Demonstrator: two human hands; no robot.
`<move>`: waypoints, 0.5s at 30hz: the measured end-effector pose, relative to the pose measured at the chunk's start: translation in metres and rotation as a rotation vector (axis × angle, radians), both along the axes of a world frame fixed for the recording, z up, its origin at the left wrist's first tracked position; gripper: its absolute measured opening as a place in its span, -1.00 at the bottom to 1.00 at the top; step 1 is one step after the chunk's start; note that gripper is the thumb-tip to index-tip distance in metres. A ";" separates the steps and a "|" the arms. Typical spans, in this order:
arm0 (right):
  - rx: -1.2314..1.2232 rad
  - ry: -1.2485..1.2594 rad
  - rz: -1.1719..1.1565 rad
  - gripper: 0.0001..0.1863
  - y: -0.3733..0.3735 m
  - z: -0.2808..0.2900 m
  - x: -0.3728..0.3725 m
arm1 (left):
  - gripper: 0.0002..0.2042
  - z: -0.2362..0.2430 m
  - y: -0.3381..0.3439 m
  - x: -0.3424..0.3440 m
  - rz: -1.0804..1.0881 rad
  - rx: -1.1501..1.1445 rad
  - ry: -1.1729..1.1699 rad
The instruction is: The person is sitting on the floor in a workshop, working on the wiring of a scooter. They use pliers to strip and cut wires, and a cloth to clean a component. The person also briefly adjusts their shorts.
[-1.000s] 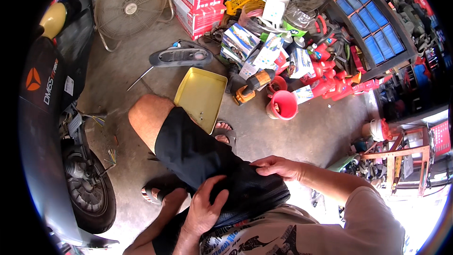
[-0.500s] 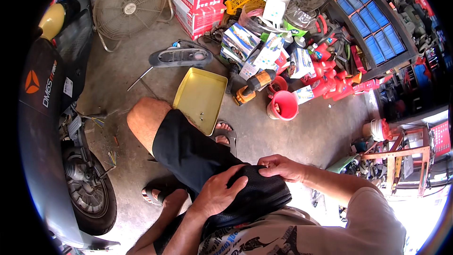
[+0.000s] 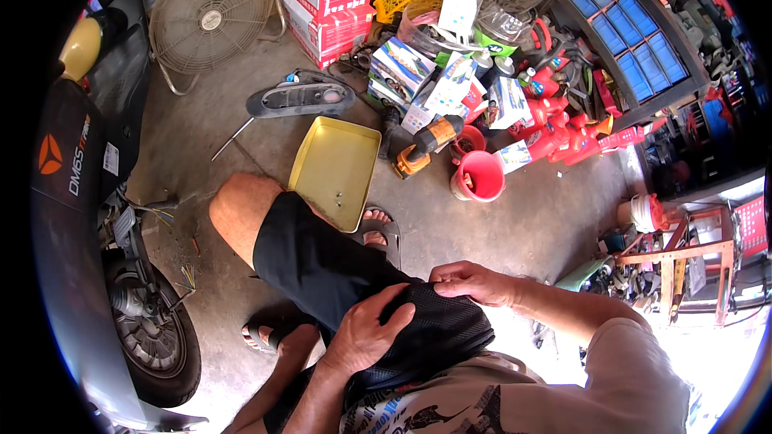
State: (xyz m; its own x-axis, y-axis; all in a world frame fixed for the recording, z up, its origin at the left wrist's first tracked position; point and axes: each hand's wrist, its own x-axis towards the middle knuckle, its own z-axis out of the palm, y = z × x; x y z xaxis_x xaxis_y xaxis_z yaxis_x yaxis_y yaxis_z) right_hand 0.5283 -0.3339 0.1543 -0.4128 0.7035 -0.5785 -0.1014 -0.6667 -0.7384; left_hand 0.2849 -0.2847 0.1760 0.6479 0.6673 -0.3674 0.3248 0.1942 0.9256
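Note:
I sit with my bare knee raised, wearing black shorts (image 3: pixel 314 257). A bulge of black mesh fabric (image 3: pixel 446 329) lies at my right hip. My left hand (image 3: pixel 366 337) rests on it, fingers curled over its upper edge. My right hand (image 3: pixel 470 281) pinches the top edge of the same fabric between thumb and fingers. Both hands are close together, a hand's width apart. What is under the fabric is hidden.
A yellow metal tray (image 3: pixel 334 169) with small screws lies by my sandalled foot (image 3: pixel 378 229). Beyond it are a cordless drill (image 3: pixel 426 145), a pink bucket (image 3: pixel 478 177), a black scooter panel (image 3: pixel 301 99), a fan (image 3: pixel 213 16) and piled boxes. A scooter wheel (image 3: pixel 149 337) stands at left.
My left hand has slid up my thigh onto the mesh fabric and curled over it. My right hand has kept its pinch at the fabric's top edge.

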 end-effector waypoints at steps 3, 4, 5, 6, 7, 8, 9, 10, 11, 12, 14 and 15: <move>0.030 -0.037 0.033 -0.74 0.000 0.001 0.001 | -0.62 0.001 0.000 0.000 0.004 -0.012 -0.004; 0.038 -0.047 0.037 -0.74 0.000 0.002 0.001 | -0.63 0.001 0.000 0.000 0.003 -0.014 -0.009; 0.046 -0.056 0.042 -0.74 0.000 0.002 0.001 | -0.63 0.000 -0.001 0.000 0.002 -0.017 -0.013; 0.048 -0.058 0.045 -0.74 0.000 0.003 0.001 | -0.63 -0.001 -0.001 0.000 0.001 -0.019 -0.017; 0.050 -0.060 0.048 -0.74 0.000 0.004 0.001 | -0.63 -0.002 -0.002 -0.001 0.001 -0.015 -0.021; 0.052 -0.062 0.051 -0.74 0.000 0.004 0.001 | -0.63 -0.004 -0.002 -0.001 0.002 -0.010 -0.026; 0.056 -0.064 0.052 -0.74 0.000 0.004 0.002 | -0.63 -0.005 -0.002 -0.001 0.003 -0.006 -0.031; 0.060 -0.065 0.053 -0.74 0.000 0.004 0.002 | -0.63 -0.004 -0.003 -0.001 0.004 -0.009 -0.034; 0.064 -0.067 0.055 -0.74 0.000 0.003 0.002 | -0.63 -0.004 -0.003 -0.001 0.004 -0.012 -0.037; 0.066 -0.068 0.055 -0.74 0.000 0.003 0.002 | -0.63 -0.004 -0.003 -0.001 0.004 -0.016 -0.039; 0.071 -0.070 0.056 -0.74 0.000 0.004 0.001 | -0.63 -0.004 -0.004 -0.001 0.005 -0.021 -0.044; 0.073 -0.070 0.059 -0.74 0.000 0.004 0.002 | -0.63 -0.004 -0.004 -0.001 0.005 -0.023 -0.047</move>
